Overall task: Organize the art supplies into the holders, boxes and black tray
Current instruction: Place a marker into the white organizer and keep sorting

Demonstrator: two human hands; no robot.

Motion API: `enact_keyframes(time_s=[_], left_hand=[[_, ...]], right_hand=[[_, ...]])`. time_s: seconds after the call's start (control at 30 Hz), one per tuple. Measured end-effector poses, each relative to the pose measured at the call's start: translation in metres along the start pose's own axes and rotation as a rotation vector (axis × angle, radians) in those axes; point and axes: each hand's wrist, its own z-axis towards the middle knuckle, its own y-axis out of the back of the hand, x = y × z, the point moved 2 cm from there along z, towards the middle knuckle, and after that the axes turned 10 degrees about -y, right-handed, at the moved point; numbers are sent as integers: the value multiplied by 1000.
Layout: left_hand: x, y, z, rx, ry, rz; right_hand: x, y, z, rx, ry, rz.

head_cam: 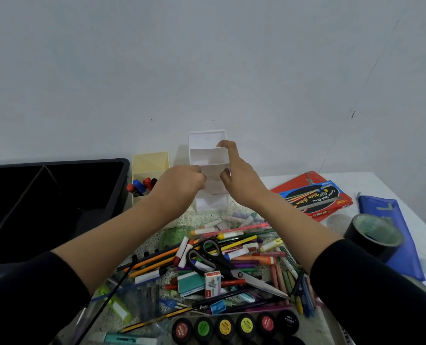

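Observation:
A white stepped holder [208,155] with several open compartments stands at the back of the table, against the wall. My left hand [179,183] grips its left side at a middle compartment. My right hand [234,170] holds its right side, fingers curled over an upper edge and thumb lower down. A cream holder [151,161] with red and blue markers [141,186] stands to the left. The black tray [122,185] fills the far left. A heap of pens, crayons and pencils [232,247] with black scissors [222,262] lies in front.
A red box of colour pencils [314,197], a blue pouch [391,220] and a roll of black tape [373,235] lie at the right. A row of poster paint pots [234,327] sits at the near edge. A small staples box [212,283] lies in the heap.

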Motion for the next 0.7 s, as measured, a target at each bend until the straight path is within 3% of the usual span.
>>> enact_keyframes(time_s=[0.13, 0.37, 0.53, 0.7], left_hand=[[-2, -8, 4, 162, 70, 145], [2, -8, 0, 149, 140, 157], [4, -12, -2, 72, 171, 123], [-4, -6, -20, -142, 119, -62]], right_hand=[[0, 0, 0, 6, -12, -1], [3, -2, -1, 7, -19, -24], [6, 0, -2, 27, -19, -34], [8, 5, -5, 48, -29, -9]])
